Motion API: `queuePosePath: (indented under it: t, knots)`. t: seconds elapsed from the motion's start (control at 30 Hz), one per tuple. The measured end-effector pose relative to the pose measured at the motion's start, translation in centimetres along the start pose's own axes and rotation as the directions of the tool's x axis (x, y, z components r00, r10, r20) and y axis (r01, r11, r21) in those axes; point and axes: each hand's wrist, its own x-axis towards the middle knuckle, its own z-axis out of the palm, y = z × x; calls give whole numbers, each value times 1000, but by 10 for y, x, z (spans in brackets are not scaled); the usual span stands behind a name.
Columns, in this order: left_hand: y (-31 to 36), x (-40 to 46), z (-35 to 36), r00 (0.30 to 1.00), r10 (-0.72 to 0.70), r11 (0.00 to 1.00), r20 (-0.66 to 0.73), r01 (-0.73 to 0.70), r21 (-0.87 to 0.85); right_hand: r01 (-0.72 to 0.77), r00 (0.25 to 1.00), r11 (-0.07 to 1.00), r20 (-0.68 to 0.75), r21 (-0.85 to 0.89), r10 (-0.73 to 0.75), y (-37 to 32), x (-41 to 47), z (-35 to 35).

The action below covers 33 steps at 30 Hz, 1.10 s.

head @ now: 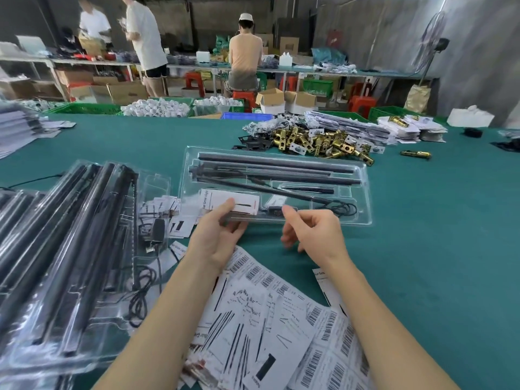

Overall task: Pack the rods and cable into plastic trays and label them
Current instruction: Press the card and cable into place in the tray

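Scattered paper labels (270, 327) with barcodes and product drawings lie nearest the camera on the green table (422, 235), under both forearms. Beyond them, at the middle of the table, sits the clear plastic tray (363, 192), which serves as the landmark. Several black rods (275, 162) lie lengthwise in its far channels, one slanting across the middle, and a coiled black cable (344, 207) rests in its near right compartment. A white label card (229, 201) lies in the tray's near left part.

At the tray's near edge, the left hand (218, 235) grips the rim, thumb on top touching the card and fingers curled beneath. The right hand (312, 230) is just beside the same near edge, fingers loosely curled; its index fingertip reaches the rim next to a small dark plug, and it holds nothing that can be made out.

Left of the tray lies a stack of filled trays (64, 263) with rods and cables inside. Behind the tray to the right is a heap of brass latches (318, 142). Far behind the tray, people stand and sit at a long bench.
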Motion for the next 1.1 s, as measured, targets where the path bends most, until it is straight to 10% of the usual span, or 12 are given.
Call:
queuePosePath:
  t: [0.2,0.33,0.47,0.7,1.1]
  knots:
    - [-2,0,-1,999,39,998,34,-37,-56,-132,988,980,60,-147,143,1,3,3]
    - [-2,-3,-2,997,51,990,50,-44,-137,-277,958,956,104,91,268,-6,8,1]
    - [-4,-7,1,990,-1,995,143,15,-97,-423,886,492,235,761,400,-17,13,10]
    - [-5,-9,2,981,-41,997,190,51,-50,-385,820,250,205,888,534,-25,13,26]
    - [-5,-12,4,972,-10,999,234,17,-31,-365,820,322,139,874,555,-22,14,29]
